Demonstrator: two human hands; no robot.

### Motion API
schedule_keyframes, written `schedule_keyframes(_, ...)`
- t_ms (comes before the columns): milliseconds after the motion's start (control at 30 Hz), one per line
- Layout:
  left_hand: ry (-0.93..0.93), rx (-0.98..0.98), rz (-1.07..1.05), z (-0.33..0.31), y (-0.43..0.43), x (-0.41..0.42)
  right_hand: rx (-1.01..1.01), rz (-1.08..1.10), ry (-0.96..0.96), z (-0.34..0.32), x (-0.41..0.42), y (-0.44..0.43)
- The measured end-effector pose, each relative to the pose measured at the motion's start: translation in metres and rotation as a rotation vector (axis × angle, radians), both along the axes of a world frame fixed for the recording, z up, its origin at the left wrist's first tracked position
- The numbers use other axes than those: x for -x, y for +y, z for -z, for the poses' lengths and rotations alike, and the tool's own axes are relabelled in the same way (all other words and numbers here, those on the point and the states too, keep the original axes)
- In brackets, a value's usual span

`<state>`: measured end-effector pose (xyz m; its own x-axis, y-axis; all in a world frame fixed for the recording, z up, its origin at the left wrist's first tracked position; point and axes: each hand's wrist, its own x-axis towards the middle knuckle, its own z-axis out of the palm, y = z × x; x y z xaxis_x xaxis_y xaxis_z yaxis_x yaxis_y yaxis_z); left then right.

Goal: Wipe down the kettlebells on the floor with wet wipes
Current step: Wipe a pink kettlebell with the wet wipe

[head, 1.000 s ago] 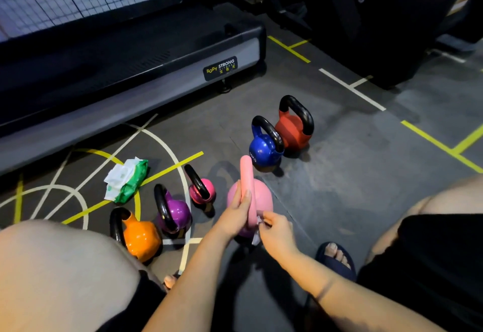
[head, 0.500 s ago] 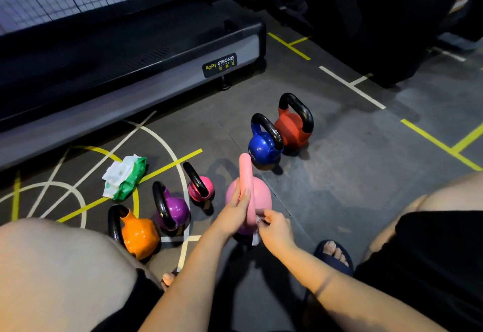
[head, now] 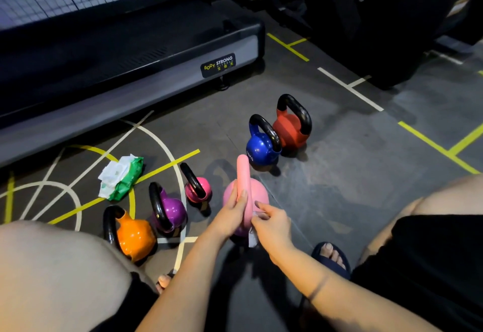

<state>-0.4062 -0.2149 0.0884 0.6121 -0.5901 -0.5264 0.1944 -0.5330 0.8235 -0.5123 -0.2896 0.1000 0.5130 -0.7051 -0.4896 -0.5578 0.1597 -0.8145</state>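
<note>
near the treadmill, a wipe pack lies left of your pink kettlebell; left hand grips its handle, right hand pinches a wipe.

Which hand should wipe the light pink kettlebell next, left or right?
Right. The right hand pinches the white wipe against the light pink kettlebell, so it can probably rub from there. The left hand grips the handle, steadying the bell.
</note>
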Motion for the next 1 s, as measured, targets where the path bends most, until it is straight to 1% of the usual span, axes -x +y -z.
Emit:
schedule_keyframes(133, -0.005, -0.005, -0.003, -0.002, 0.000, 0.000, 0.006, -0.094, 0.025, 0.015, 0.000, -0.003)
schedule_keyframes(233, 0.008, -0.003, -0.012, -0.006, -0.001, 0.001, -0.012, -0.162, 0.008, 0.033, -0.007, -0.013)
schedule_keyframes(333, -0.009, 0.015, -0.007, -0.009, -0.001, 0.001, 0.016, -0.162, 0.018, -0.003, -0.016, -0.015)
schedule_keyframes(400, -0.016, 0.008, -0.002, -0.009, 0.000, 0.002, 0.011, -0.094, 0.034, -0.022, -0.022, -0.026)
schedule_keyframes(467, -0.022, -0.017, 0.014, -0.007, 0.001, -0.002, 0.049, -0.054, 0.042, -0.033, -0.029, -0.042)
schedule_keyframes(567, -0.057, -0.029, 0.061, -0.015, 0.004, -0.010, 0.098, -0.059, 0.038, -0.041, -0.039, -0.057)
schedule_keyframes(700, -0.139, -0.038, -0.106, -0.015, 0.011, -0.029, 0.048, -0.088, 0.076, -0.039, -0.049, -0.057)
schedule_keyframes(833, -0.217, -0.054, -0.247, -0.012, 0.022, -0.045, 0.054, -0.069, 0.114, -0.031, -0.066, -0.038)
schedule_keyframes(900, -0.244, -0.047, -0.320, -0.011, 0.026, -0.050, 0.145, -0.115, 0.214, -0.024, -0.076, -0.025)
schedule_keyframes(967, -0.245, -0.030, -0.398, -0.011, 0.027, -0.053, 0.313, -0.181, 0.309, -0.017, -0.081, -0.009)
schedule_keyframes(1000, -0.242, -0.017, -0.432, -0.011, 0.028, -0.055, 0.390, -0.184, 0.319, -0.011, -0.083, -0.002)
